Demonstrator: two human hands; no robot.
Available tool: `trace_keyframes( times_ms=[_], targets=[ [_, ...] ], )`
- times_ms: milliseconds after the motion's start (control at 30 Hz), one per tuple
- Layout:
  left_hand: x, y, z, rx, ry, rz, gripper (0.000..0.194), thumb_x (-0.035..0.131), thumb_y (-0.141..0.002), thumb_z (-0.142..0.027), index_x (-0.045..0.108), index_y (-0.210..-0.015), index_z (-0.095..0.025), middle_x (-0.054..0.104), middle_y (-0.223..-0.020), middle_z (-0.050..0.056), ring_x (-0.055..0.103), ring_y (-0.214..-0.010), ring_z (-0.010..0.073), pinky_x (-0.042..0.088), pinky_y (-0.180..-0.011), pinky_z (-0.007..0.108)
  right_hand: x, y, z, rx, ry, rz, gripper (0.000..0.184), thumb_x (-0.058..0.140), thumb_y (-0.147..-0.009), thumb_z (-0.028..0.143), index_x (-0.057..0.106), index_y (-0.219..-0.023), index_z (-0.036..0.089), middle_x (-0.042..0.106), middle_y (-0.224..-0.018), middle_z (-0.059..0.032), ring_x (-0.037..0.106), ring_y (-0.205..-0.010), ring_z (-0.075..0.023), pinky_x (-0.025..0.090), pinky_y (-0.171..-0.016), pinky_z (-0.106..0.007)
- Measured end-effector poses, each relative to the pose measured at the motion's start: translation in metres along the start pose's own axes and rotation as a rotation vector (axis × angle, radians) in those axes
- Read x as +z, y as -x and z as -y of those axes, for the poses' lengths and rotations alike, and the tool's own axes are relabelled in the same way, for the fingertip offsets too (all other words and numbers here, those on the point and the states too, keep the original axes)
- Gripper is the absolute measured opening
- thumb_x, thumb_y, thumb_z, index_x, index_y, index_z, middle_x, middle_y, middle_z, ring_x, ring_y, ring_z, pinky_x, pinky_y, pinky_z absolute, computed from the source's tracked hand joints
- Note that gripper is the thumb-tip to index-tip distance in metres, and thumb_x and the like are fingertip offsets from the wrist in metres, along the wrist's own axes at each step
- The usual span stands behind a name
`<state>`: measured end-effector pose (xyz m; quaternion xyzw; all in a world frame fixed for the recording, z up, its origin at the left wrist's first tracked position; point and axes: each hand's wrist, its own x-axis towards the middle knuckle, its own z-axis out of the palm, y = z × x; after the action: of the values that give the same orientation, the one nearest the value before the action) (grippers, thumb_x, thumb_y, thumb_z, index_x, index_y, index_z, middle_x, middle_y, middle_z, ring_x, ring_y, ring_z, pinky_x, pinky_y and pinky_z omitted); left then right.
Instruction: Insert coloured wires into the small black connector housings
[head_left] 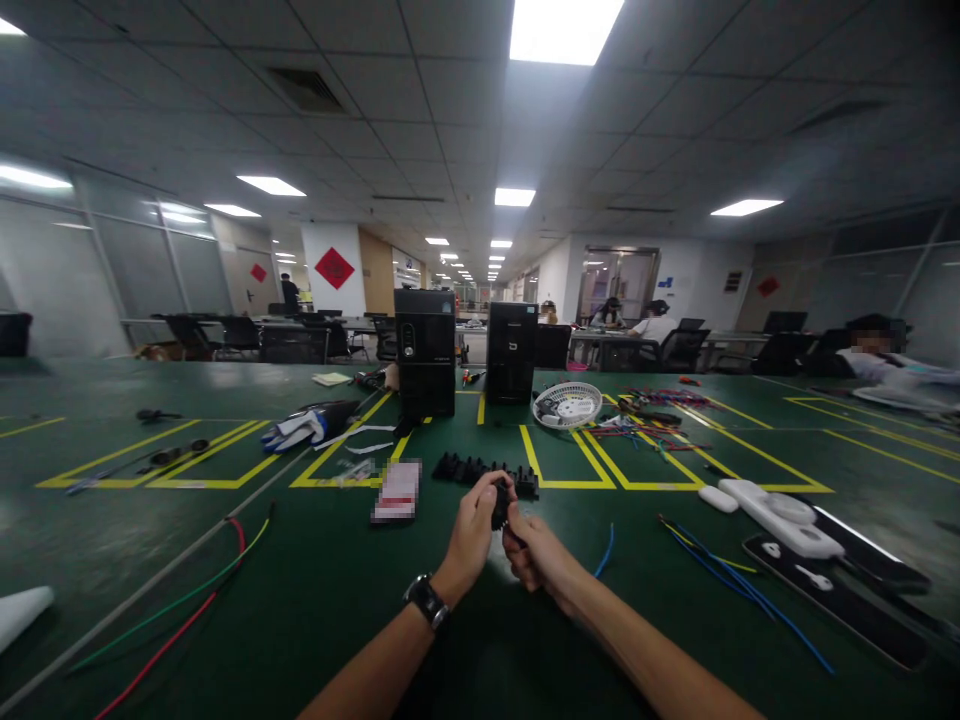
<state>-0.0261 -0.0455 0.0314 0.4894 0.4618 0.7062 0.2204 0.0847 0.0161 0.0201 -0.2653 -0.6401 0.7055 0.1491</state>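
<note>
Over the front middle of the green table, my left hand [472,522] grips a small black part [499,508] with a ridged lower edge. It looks like plastic, but its exact kind is too small to make out. My right hand [538,552] is closed, with thumb and curled fingers pressed against the part's right side. Whatever else those fingers hold is hidden. Just beyond the hands lies a row of similar black parts [459,468]. A blue wire [606,552] rests to the right of my right hand.
Two black computer towers [425,350] stand at the back. A white basket [568,406] and a heap of wires [652,425] lie right of them. Gloves [309,425] and a pale packet [397,490] are left. Earphones and a white device [780,515] lie right.
</note>
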Motion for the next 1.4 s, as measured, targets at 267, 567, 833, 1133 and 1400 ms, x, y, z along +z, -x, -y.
trace_keyframes(
  times_ms=[267, 567, 833, 1133, 1400],
  targets=[
    [-0.004, 0.001, 0.003, -0.017, -0.085, -0.020, 0.032, 0.041, -0.089, -0.039, 0.065, -0.092, -0.018, 0.064, -0.083, 0.005, 0.057, -0.078, 0.0193, 0.041, -0.074, 0.027, -0.010, 0.000, 0.001, 0.040, -0.028, 0.105, 0.058, 0.040, -0.081, 0.072, 0.027, -0.055, 0.021, 0.021, -0.042, 0.0110, 0.015, -0.031, -0.0034, 0.011, -0.030, -0.018],
    [0.002, -0.008, 0.027, -0.257, 0.292, -0.377, 0.028, 0.056, -0.077, -0.039, 0.065, -0.088, -0.015, 0.065, -0.080, 0.004, 0.059, -0.070, 0.0171, 0.045, -0.067, 0.028, -0.007, -0.005, -0.004, -0.475, 0.538, -0.232, 0.039, 0.042, -0.092, 0.043, 0.054, -0.066, 0.016, 0.049, -0.057, 0.0017, 0.045, -0.054, -0.0105, 0.030, -0.053, -0.022],
    [-0.005, -0.013, 0.006, -0.123, 0.309, -0.286, 0.021, 0.060, -0.076, -0.035, 0.065, -0.082, -0.015, 0.064, -0.074, 0.003, 0.058, -0.072, 0.0155, 0.045, -0.070, 0.026, -0.001, 0.013, 0.026, -0.585, 0.808, -0.316, 0.034, 0.038, -0.092, 0.030, 0.059, -0.067, 0.019, 0.059, -0.064, -0.0026, 0.055, -0.065, -0.0167, 0.033, -0.062, -0.027],
    [-0.031, -0.039, 0.021, -0.233, 0.676, -0.560, 0.023, 0.049, -0.075, -0.034, 0.058, -0.076, -0.013, 0.058, -0.061, 0.003, 0.055, -0.054, 0.0125, 0.044, -0.060, 0.027, -0.011, 0.018, 0.042, -0.487, 0.709, -0.413, 0.030, 0.047, -0.084, 0.043, 0.058, -0.070, 0.020, 0.058, -0.064, -0.0044, 0.054, -0.060, -0.0191, 0.038, -0.055, -0.030],
    [0.015, 0.000, 0.033, -0.480, 0.547, -0.151, 0.028, 0.062, -0.071, -0.037, 0.068, -0.077, -0.010, 0.067, -0.064, 0.011, 0.062, -0.058, 0.0199, 0.046, -0.056, 0.030, 0.131, -0.006, 0.198, -0.417, -0.159, 0.484, 0.027, 0.030, -0.092, 0.012, 0.049, -0.112, 0.008, 0.035, -0.060, 0.0104, 0.030, -0.040, 0.0002, 0.025, -0.046, -0.015]
  ],
)
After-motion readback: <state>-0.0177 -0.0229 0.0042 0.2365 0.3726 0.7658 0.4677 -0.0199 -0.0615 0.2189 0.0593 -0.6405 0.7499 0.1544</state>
